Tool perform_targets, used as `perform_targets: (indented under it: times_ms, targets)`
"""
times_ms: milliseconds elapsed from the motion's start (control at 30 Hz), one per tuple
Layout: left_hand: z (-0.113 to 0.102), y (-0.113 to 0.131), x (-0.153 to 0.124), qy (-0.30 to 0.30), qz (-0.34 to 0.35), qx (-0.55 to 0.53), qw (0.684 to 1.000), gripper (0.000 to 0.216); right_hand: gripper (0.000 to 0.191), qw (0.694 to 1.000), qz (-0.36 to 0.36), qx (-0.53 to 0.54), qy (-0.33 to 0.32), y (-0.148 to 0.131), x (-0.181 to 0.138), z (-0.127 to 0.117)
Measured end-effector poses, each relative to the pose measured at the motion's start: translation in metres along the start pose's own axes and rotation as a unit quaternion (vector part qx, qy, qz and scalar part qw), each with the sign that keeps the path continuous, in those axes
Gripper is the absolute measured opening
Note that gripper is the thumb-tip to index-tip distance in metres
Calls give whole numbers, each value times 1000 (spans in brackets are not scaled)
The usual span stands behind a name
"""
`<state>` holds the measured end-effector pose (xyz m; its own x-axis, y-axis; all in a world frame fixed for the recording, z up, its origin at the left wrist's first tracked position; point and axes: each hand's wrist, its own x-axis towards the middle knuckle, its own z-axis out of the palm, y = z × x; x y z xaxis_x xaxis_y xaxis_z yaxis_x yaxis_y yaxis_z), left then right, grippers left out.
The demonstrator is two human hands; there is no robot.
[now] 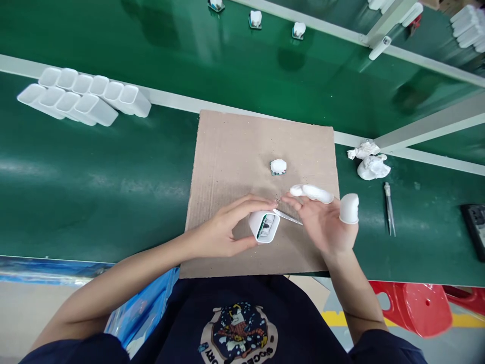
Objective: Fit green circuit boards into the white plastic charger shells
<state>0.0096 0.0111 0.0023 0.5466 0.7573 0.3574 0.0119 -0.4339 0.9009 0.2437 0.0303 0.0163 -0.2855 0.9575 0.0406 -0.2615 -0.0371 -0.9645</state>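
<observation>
My left hand [231,225] has its thumb and fingers closed around a white plastic housing [252,221]. The open end faces me and shows a green circuit board [262,227] with pale parts inside. Just right of it, my right hand [322,222] is turned palm up with its fingers apart. White finger cots [349,208] cover its thumb and some of its fingers. Between the hands lies a thin, pale metal tool [288,217]; its kind is unclear. Beyond them, a small circuit board with a white block on top [278,167] rests on the cardboard sheet [227,151].
Two rows of white housings [96,108] stand at the left on the green bench [94,192]. Crumpled white material [373,167], tweezers [389,210] and a dark device [475,225] lie right. Small boards [255,19] sit on the raised shelf [235,65]. A red stool [424,308] is below.
</observation>
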Motion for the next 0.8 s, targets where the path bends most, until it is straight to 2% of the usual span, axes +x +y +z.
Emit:
perform_targets:
  times_ms: [67,200,433,800]
  targets:
    - [0,-1,0,7,-1,-3,1000,61,56,998,43,34,-32,-2,0,0]
    - [0,-1,1,10,-6,-15,1000,60,66,996,78,19,-38,-4,-1,-1]
    - [0,2,1,14,3,-26,1000,62,50,998,29,37,-44,-4,-1,-1]
    - [2,-2,-1,17,48,-25,998,67,51,983,86,160,-11,-6,-2,3]
